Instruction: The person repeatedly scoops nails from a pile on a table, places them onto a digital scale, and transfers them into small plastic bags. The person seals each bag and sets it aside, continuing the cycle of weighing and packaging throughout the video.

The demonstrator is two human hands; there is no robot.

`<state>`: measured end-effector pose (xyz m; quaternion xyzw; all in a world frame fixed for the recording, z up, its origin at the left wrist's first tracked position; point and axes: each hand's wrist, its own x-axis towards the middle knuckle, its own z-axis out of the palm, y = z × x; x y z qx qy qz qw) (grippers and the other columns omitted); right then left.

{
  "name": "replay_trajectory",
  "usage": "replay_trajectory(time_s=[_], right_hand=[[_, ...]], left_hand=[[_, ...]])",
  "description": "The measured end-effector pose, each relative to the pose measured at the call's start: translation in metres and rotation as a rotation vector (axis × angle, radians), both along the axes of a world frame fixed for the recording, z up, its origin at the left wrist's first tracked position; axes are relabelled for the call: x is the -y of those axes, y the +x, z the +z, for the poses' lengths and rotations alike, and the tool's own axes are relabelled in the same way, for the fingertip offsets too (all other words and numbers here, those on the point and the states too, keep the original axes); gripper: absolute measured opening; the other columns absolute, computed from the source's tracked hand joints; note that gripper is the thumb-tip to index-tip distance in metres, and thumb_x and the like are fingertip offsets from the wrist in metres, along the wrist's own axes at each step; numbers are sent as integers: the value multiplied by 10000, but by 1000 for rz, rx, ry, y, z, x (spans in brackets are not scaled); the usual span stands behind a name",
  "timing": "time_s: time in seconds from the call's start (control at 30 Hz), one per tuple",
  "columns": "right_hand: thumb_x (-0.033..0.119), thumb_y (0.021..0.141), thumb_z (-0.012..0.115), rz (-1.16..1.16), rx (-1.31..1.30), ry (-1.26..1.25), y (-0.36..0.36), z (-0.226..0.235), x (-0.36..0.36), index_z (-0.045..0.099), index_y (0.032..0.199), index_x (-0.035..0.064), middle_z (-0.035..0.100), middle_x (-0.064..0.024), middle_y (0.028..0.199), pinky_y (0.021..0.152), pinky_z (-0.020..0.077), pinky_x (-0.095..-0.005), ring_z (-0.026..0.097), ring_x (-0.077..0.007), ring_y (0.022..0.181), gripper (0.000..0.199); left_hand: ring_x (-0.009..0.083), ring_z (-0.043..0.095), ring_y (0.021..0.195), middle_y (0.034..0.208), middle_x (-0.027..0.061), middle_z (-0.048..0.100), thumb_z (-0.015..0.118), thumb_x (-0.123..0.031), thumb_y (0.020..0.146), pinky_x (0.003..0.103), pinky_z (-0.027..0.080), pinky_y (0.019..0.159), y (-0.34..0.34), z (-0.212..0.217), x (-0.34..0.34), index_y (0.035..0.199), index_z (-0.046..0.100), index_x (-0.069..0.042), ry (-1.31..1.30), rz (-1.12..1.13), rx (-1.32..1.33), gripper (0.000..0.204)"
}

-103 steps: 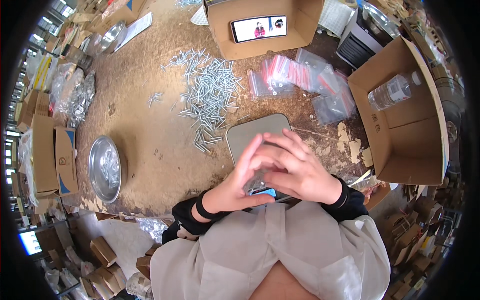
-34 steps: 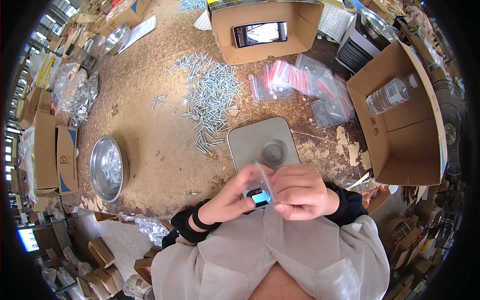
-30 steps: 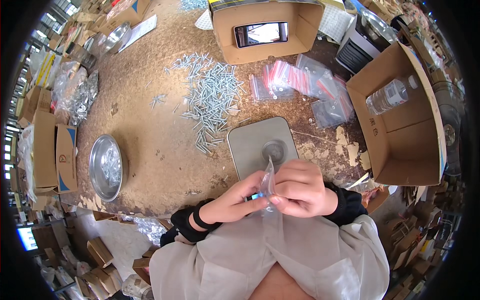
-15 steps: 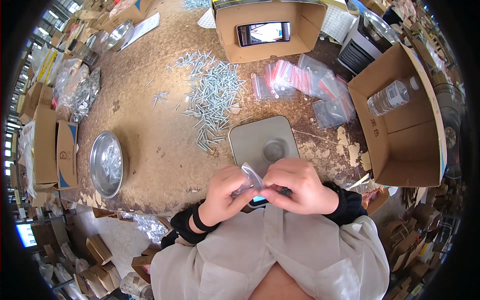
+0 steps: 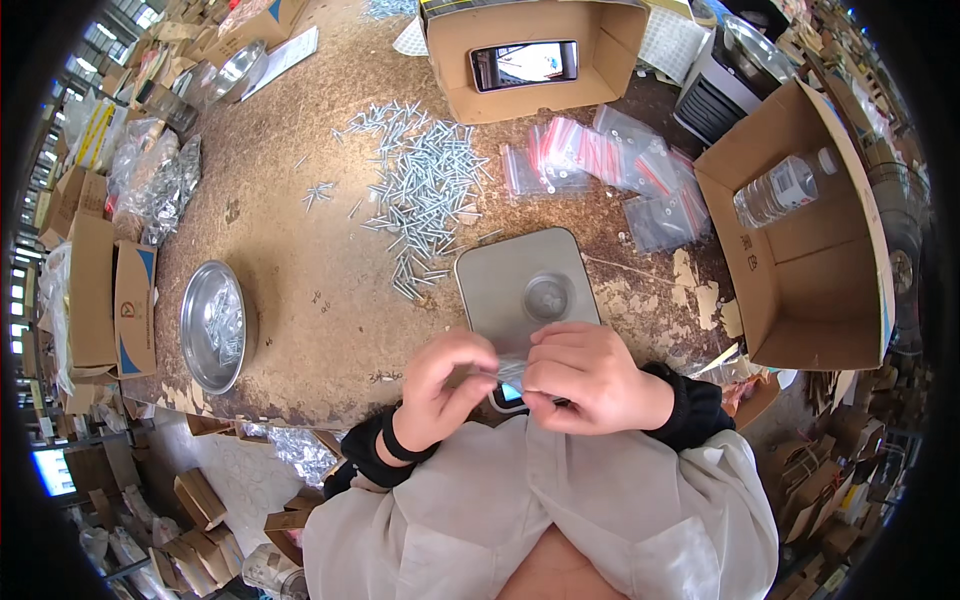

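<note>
"Plastic [image 5: 509,366] is apparently being worked?"
"Between left hand [image 5: 450,385] and right hand [image 5: 585,380], by the scale [image 5: 500,285]; fingers are being held curled, grip unclear. Steady pinching is likely being required."

The hands [image 5: 590,378] have a clear bag [image 5: 511,367] between them over a scale [image 5: 492,285].

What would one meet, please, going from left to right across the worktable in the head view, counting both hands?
Left cardboard box → metal bowl → small cluster of metal fasteners → left hand → right hand → large open cardboard box. Overlapping things, such as the fastener pile, grey scale and zip bags, are left out.
</note>
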<state>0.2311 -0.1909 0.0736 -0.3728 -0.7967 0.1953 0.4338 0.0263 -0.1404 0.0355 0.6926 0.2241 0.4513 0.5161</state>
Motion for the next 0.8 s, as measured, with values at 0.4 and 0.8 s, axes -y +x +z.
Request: replay_trajectory(time_s=[0.4,0.8], right_hand=[[77,766,715,-75,56,113,8,3,6,602,827,62,592,-57,791,778,568,-409,609,-250,677,129],[56,740,729,-47,4,54,3,0,8,595,825,69,583,-53,807,788,566,-406,607,-255,695,160]], left_hand=[[268,643,714,811,84,645,754,-66,809,356,506,632,-3,8,-8,902,638,-38,402,-78,-119,151],[268,637,722,841,64,639,774,-92,768,366,516,623,8,14,-5,922,636,-71,557,-116,-191,207]])
